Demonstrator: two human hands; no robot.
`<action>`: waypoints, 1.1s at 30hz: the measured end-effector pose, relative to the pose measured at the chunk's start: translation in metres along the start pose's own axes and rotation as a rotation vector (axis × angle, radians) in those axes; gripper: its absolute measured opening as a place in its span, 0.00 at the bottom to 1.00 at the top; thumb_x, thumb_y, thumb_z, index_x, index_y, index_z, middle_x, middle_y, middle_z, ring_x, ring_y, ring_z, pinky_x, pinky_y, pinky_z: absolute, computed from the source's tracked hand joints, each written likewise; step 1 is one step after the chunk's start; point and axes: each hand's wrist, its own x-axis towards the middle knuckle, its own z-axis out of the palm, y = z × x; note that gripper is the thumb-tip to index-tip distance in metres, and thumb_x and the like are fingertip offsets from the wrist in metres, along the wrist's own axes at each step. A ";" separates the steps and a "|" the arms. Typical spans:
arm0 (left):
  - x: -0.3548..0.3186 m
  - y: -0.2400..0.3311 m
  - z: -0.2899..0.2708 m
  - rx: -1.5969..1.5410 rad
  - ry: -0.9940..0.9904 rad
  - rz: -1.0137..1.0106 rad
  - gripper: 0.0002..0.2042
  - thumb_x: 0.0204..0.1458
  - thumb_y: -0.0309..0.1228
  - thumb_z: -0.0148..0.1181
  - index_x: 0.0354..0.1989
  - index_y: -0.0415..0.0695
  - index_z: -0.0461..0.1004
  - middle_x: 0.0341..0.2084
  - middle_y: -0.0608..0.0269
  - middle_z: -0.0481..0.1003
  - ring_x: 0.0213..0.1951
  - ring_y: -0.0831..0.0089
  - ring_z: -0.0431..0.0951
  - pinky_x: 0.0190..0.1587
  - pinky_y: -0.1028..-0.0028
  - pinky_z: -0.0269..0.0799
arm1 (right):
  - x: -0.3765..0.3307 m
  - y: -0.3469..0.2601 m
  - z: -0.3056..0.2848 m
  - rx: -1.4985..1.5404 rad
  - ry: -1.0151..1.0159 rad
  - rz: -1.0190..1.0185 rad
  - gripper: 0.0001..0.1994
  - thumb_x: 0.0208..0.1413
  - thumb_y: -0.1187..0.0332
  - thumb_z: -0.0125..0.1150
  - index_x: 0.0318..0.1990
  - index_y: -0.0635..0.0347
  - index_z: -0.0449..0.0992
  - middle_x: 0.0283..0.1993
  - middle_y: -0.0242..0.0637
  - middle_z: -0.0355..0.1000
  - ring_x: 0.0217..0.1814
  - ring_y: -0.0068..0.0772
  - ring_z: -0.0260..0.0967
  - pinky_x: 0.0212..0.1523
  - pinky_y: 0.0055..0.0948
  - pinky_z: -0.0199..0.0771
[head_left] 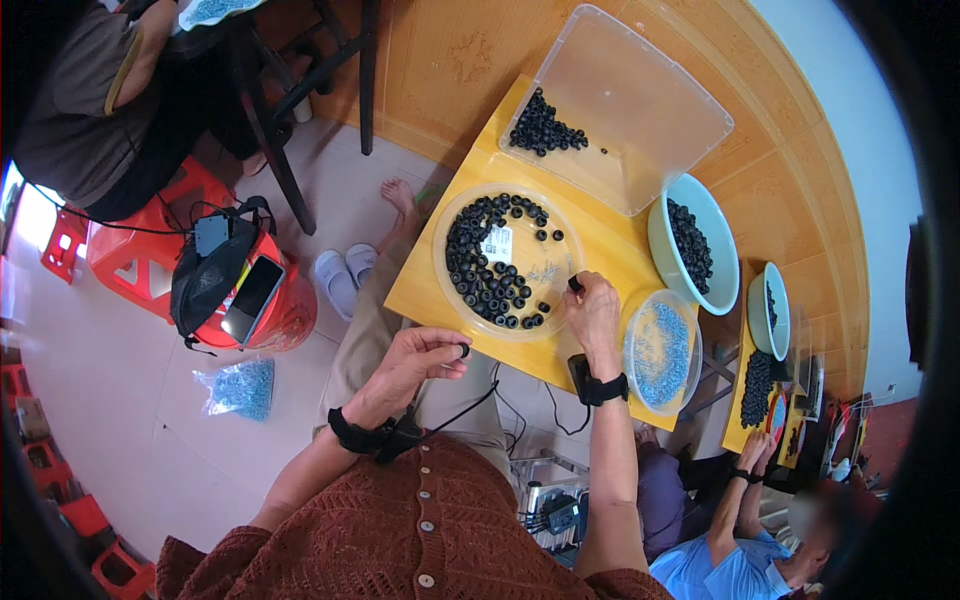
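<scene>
My left hand (418, 362) is closed, pinching a small black ring (464, 350) between thumb and forefinger just off the table's near edge. Over the right rim of a round clear tray (552, 262), my right hand (597, 308) pinches a small black cylindrical piece (575, 285). Many black rings (470, 245) lie in the tray, mostly along its left and lower sides, around a white label. Right of my right hand stands a round clear tub (695, 340) of small light-blue pieces (663, 355). Fine detail of both held pieces is too small to make out.
On the yellow table (440, 300), a clear box (640, 90) with black rings stands behind the tray. A mint bowl (728, 275) of black pieces is at right. A co-worker (740, 540) sits lower right. Red stools (130, 265) and a bag of blue pieces (243, 388) are left.
</scene>
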 end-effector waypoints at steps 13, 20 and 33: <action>-0.001 -0.001 0.000 0.000 0.001 -0.012 0.09 0.51 0.26 0.54 0.40 0.37 0.72 0.30 0.63 0.74 0.30 0.77 0.76 0.35 0.80 0.74 | -0.004 0.009 0.005 0.172 0.043 0.040 0.08 0.37 0.76 0.60 0.29 0.63 0.75 0.24 0.42 0.71 0.27 0.39 0.69 0.31 0.31 0.69; -0.001 -0.001 0.000 -0.003 -0.006 -0.006 0.09 0.51 0.26 0.54 0.39 0.38 0.72 0.30 0.62 0.74 0.30 0.77 0.76 0.34 0.80 0.74 | 0.006 -0.003 0.011 0.168 -0.054 -0.026 0.07 0.36 0.75 0.60 0.28 0.64 0.75 0.26 0.45 0.70 0.32 0.45 0.68 0.35 0.37 0.68; 0.003 -0.003 -0.007 -0.002 0.002 -0.026 0.09 0.51 0.25 0.53 0.41 0.38 0.72 0.32 0.60 0.75 0.30 0.77 0.76 0.35 0.81 0.74 | -0.002 -0.011 0.005 0.152 -0.116 0.066 0.09 0.36 0.75 0.59 0.30 0.64 0.75 0.24 0.46 0.72 0.27 0.45 0.71 0.31 0.35 0.70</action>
